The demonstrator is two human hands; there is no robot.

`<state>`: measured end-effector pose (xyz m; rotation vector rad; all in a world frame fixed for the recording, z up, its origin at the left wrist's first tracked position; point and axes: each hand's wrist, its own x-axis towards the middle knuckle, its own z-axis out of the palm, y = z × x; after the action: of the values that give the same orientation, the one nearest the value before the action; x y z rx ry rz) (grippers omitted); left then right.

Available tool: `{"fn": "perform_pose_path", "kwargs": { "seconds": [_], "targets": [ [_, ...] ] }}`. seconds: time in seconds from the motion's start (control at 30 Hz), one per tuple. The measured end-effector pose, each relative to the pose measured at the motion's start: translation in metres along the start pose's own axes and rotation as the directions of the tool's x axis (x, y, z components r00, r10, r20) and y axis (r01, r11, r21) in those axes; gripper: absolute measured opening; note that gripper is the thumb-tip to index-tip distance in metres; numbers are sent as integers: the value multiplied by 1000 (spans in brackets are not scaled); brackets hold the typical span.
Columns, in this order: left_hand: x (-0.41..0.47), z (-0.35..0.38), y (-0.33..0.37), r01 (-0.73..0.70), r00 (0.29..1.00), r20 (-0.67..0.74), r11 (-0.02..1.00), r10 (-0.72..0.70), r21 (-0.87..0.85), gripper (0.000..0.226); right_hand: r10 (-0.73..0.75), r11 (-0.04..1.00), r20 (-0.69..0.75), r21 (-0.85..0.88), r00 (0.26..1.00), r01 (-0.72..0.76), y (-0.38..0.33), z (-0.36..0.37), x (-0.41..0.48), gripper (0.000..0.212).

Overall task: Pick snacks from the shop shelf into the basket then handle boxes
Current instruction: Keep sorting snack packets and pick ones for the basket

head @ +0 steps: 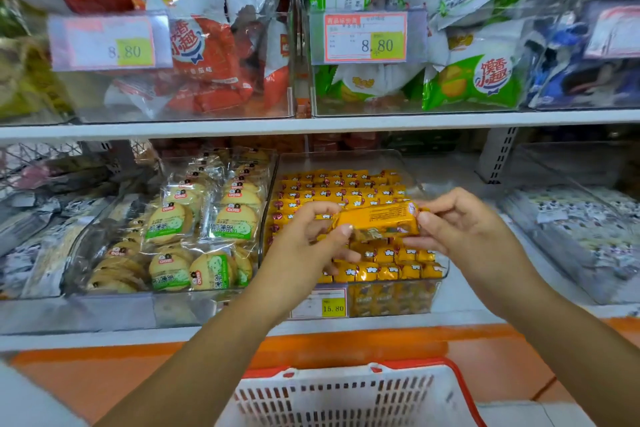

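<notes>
- Here, the left hand [313,236] and right hand [462,230] pinch the ends of 1 orange snack packet [377,222] above a clear bin [391,300] of like packets.
- Its price tag [333,308] reads 15.80; an upper tag [365,36] reads 8.80.
- The white basket [311,385] sits below.

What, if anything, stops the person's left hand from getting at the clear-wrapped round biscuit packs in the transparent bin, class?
Likely yes. The clear-wrapped round biscuit packs lie uncovered just beside the left hand; only the orange-yellow wrapped snack bar it pinches, together with the right hand, occupies it.

The orange snack packet [377,220] is showing glossy foil; the bin [398,163] is showing clear smooth plastic; the basket [346,395] is showing white perforated plastic.
</notes>
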<state>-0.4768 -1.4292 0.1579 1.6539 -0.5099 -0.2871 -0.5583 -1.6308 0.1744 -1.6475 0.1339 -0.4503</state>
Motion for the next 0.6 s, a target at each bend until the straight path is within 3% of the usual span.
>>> {"fn": "perform_pose_path", "kwargs": {
  "seconds": [0.17, 0.27, 0.37, 0.6],
  "targets": [
    [-15, -4, -12, 101, 994, -16, 968, -107, -229, 32, 175, 973, 79, 142, 981, -184, -2, 11, -12, 2],
    [-17, -10, -19, 87, 992, -67, 964, -106, -250, 32, 242, 947, 129, 183, 962, -263, 2, 17, -12, 16],
    [-17, -15, -22, 70, 993, -70, 959, -93, -274, 33, 239, 955, 153, 144, 959, -261, 8, 22, -11, 33],
    [-11, -25, -29, 60, 995, -52, 918, -87, -392, 36, 231, 941, 204, 200, 951, -271, 18, 20, -2, 28]
  ]
}}
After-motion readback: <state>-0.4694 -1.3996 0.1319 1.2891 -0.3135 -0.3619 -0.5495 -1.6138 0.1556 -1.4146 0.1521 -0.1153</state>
